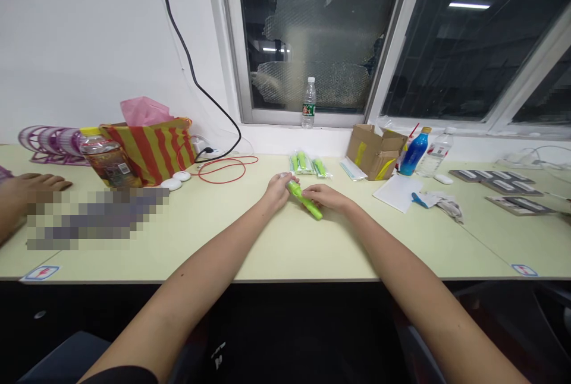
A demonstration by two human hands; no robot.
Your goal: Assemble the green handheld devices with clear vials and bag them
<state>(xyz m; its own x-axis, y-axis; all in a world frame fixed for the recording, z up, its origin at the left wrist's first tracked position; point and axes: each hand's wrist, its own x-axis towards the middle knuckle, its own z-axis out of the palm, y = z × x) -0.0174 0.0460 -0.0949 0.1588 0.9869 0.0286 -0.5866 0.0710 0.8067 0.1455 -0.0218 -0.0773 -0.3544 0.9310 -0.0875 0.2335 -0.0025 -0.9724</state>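
Left hand [276, 194] grasps the far end of a green plastic tool [314, 210]; right hand [329, 197] pinches its middle. Slackened fingers could drop it onto the table [200, 208].

I have a single view to work from, worn on the person's head, looking forward and down over the pale yellow-green tabletop [223, 229], so I have no second view sharing any part of the scene. Both bare forearms enter from the bottom edge, and I see the left hand [277, 191] and right hand [328, 197] near the middle, at arm's reach. Beyond the table I face the white wall [89, 33] and the metal-framed window [321, 33], farther off. The table's front edge crosses below the hands, with darkness under it.
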